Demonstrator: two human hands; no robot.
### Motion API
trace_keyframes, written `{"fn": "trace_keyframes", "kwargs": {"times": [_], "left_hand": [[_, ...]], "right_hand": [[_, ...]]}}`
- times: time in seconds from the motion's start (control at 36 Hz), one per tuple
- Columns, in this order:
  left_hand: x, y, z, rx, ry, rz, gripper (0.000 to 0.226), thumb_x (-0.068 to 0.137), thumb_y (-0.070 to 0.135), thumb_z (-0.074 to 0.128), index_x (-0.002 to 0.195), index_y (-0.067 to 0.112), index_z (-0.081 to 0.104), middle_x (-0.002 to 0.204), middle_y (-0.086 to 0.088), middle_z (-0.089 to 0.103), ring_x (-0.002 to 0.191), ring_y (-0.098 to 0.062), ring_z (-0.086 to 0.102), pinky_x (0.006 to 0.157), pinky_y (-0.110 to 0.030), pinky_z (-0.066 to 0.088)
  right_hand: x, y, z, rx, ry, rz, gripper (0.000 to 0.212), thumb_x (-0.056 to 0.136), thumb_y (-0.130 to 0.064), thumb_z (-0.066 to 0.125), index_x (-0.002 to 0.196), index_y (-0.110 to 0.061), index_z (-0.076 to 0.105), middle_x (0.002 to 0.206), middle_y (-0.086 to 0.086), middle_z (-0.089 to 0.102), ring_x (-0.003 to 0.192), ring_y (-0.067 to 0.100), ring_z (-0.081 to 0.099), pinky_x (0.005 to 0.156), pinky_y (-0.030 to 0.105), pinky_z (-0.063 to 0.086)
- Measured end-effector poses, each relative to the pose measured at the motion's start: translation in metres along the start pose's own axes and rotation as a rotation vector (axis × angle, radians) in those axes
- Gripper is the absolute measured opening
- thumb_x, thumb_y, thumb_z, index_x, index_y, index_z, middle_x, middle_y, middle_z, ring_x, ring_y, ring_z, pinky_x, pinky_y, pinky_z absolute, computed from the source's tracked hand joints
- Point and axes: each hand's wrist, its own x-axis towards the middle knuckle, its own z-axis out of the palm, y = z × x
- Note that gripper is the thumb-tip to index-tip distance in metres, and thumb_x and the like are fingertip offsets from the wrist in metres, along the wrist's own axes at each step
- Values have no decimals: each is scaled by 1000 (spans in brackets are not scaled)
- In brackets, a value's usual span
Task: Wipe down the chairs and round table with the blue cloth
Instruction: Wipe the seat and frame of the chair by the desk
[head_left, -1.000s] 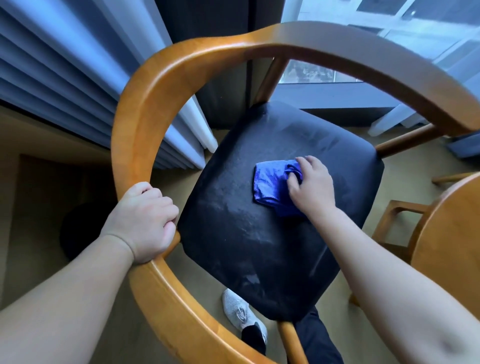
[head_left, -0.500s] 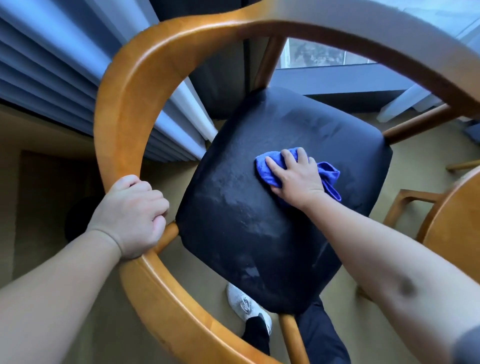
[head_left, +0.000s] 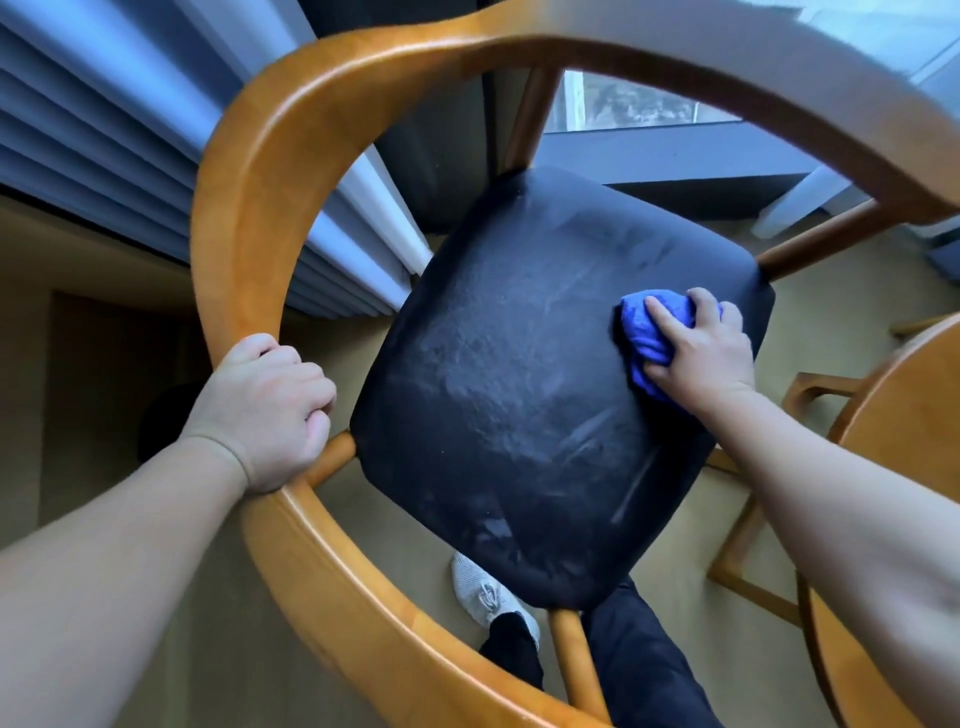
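Note:
A wooden chair with a curved back rail (head_left: 228, 218) and a black padded seat (head_left: 519, 395) fills the head view from above. My left hand (head_left: 265, 410) is wrapped around the rail on the left side. My right hand (head_left: 696, 348) presses a bunched blue cloth (head_left: 649, 332) onto the right edge of the seat; the hand covers much of the cloth. Faint wipe streaks show on the seat. Part of the round wooden table (head_left: 904, 426) shows at the right edge.
Blue-grey curtain folds (head_left: 130, 130) hang at the left and a window (head_left: 639, 104) is beyond the chair. A second wooden chair frame (head_left: 748, 545) stands under the table. My white shoe (head_left: 483, 592) and dark trouser leg are on the beige carpet below the seat.
My right hand has slid the blue cloth from the middle of the seat to its right edge. My left hand keeps its hold on the rail. The camera has shifted slightly.

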Motion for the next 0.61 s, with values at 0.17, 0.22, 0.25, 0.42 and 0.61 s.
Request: {"fn": "trace_keyframes", "kwargs": {"times": [0.17, 0.22, 0.25, 0.42, 0.61], "left_hand": [[5, 5, 0, 45, -80, -56, 22, 78, 29, 47, 78, 27, 69, 75, 9, 65, 72, -14, 55, 85, -35, 36], [11, 13, 5, 65, -113, -68, 14, 77, 28, 52, 78, 28, 66, 74, 10, 64, 70, -14, 55, 82, -34, 36], [16, 19, 8, 49, -120, -50, 11, 77, 26, 53, 76, 27, 64, 72, 9, 62, 68, -14, 55, 80, -34, 36], [63, 47, 16, -154, -38, 40, 24, 78, 21, 41, 80, 16, 64, 74, 1, 60, 66, -22, 56, 67, -39, 47], [100, 52, 25, -297, 23, 7, 27, 71, 20, 42, 82, 15, 66, 76, -1, 64, 69, -29, 59, 66, -39, 49]], "right_hand": [[7, -8, -15, 10, -130, -24, 80, 78, -43, 67, 147, -41, 27, 148, 11, 21, 119, 39, 30, 89, 42, 47], [9, -9, -17, 15, -128, -29, 77, 77, -39, 67, 145, -41, 31, 146, 10, 26, 117, 38, 33, 85, 39, 47], [10, -10, -17, 18, -123, -22, 76, 77, -38, 67, 145, -41, 33, 146, 9, 27, 117, 38, 33, 84, 38, 46], [31, -50, -23, 127, 36, -173, 73, 68, -33, 74, 137, -34, 50, 145, 13, 34, 118, 40, 39, 78, 43, 50], [112, -136, -53, -13, 42, -279, 69, 78, -33, 66, 141, -36, 39, 152, 15, 23, 123, 41, 34, 71, 37, 34]]}}
